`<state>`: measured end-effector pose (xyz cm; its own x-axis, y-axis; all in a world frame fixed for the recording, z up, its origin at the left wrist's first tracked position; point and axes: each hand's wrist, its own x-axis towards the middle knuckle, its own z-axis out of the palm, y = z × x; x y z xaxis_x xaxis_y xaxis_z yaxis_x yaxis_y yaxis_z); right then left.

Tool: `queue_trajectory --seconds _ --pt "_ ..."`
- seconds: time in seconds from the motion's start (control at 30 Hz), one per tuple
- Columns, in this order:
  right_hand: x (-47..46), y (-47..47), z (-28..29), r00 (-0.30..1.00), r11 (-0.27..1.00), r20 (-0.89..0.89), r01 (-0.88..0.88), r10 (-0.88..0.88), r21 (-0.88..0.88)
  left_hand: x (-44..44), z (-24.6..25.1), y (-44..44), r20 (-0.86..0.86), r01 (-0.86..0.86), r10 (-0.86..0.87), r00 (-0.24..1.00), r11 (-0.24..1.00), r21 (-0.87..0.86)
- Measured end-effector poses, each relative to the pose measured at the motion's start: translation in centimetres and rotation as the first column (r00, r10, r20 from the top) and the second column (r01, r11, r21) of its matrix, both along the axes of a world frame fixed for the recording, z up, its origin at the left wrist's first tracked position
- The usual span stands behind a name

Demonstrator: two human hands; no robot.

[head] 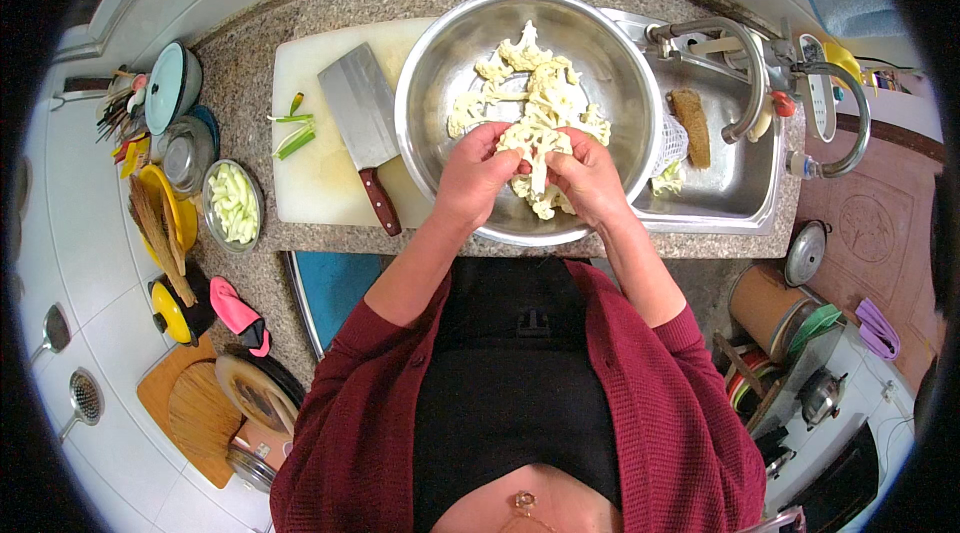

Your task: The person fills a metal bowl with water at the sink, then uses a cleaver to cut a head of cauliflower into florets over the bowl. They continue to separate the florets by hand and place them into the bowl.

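Over the near part of a large stainless steel bowl (427, 45), my left hand (480, 173) and my right hand (589, 177) both grip one cauliflower piece (536, 147) between thumbs and fingers. More cauliflower florets (551, 87) lie in the bowl beneath and beyond my hands. The bowl overlaps a white cutting board (315, 195) on its left. On that board rest a cleaver (360, 105) with a dark red wooden handle and some cut green onion pieces (296, 137).
Right of the bowl is a steel sink (739, 188) with a curved faucet (750, 83), a brown scrubber (690, 128), white netting (671, 143) and a cauliflower scrap (667, 179). Leftward stand a bowl of cut pale green vegetable (234, 203), a yellow basin (187, 222) and a light blue bowl (169, 87).
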<state>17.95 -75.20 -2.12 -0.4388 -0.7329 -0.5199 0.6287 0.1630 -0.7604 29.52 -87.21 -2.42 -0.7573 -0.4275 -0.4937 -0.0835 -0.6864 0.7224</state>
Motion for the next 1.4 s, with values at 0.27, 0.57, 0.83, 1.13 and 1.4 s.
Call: queue_trajectory --seconds 0.27,0.57,0.83,1.13,1.4 --pt "-1.8 1.1 -0.3 0.98 0.978 0.015 0.2 -0.2 -0.059 0.9 1.1 -2.9 0.15 -0.115 0.137 0.979 0.982 -0.146" --pt "-0.1 1.4 1.1 0.714 0.933 -0.601 -0.253 0.359 0.257 2.8 -0.8 -5.0 0.42 0.31 -0.029 0.907 0.721 -0.619" --pt "-3.9 -0.8 -0.6 0.115 0.922 -0.929 0.132 0.351 0.364 2.1 -0.4 -3.9 0.273 0.187 0.079 0.959 0.546 -0.817" --pt "-3.8 -1.3 -2.5 0.725 0.966 -0.687 0.146 0.043 0.214 0.9 0.2 -2.0 0.157 0.159 -0.112 0.981 0.928 -0.336" --pt "-0.7 0.4 -0.6 0.984 0.997 -0.179 0.033 -0.02 0.073 -0.5 0.7 -1.0 -0.124 0.098 -0.085 0.989 0.99 0.106"
